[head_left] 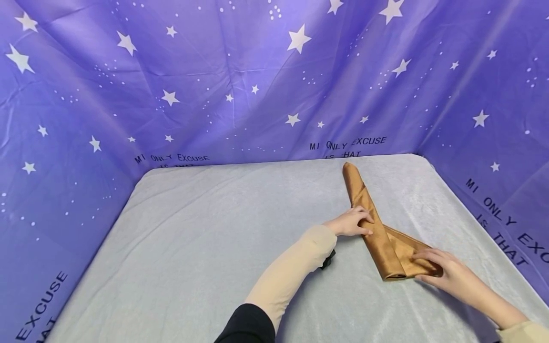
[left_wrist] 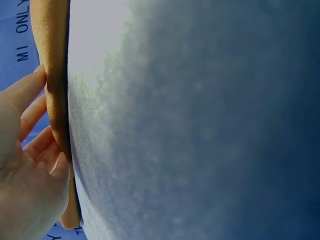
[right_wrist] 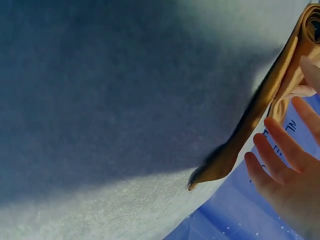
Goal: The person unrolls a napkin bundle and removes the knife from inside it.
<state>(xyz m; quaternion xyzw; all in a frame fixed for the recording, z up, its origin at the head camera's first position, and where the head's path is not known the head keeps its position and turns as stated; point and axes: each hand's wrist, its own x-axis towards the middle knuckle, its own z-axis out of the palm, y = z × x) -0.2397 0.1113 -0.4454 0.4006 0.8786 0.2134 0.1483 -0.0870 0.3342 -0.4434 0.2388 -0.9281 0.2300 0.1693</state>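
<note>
A golden-brown satin cloth (head_left: pixel 379 247) lies partly rolled into a long tube on the right half of the table. From the tube's right side a flat pointed flap (head_left: pixel 403 243) spreads out. My left hand (head_left: pixel 350 223) rests on the middle of the roll, fingertips touching its surface; in the left wrist view its fingers are loosely bent against the fabric. Over the flap's right corner reaches my right hand (head_left: pixel 450 274), partly covering it. The right wrist view shows that hand's fingers (right_wrist: pixel 280 172) spread and the coiled end of the roll (right_wrist: pixel 312 25).
A grey plush cover (head_left: pixel 206 247) spreads over the table. Purple star-printed curtains (head_left: pixel 240 71) with lettering stand behind it and along both sides. The roll's far end comes close to the table's back edge. A small black object (head_left: pixel 328 260) shows under the left forearm.
</note>
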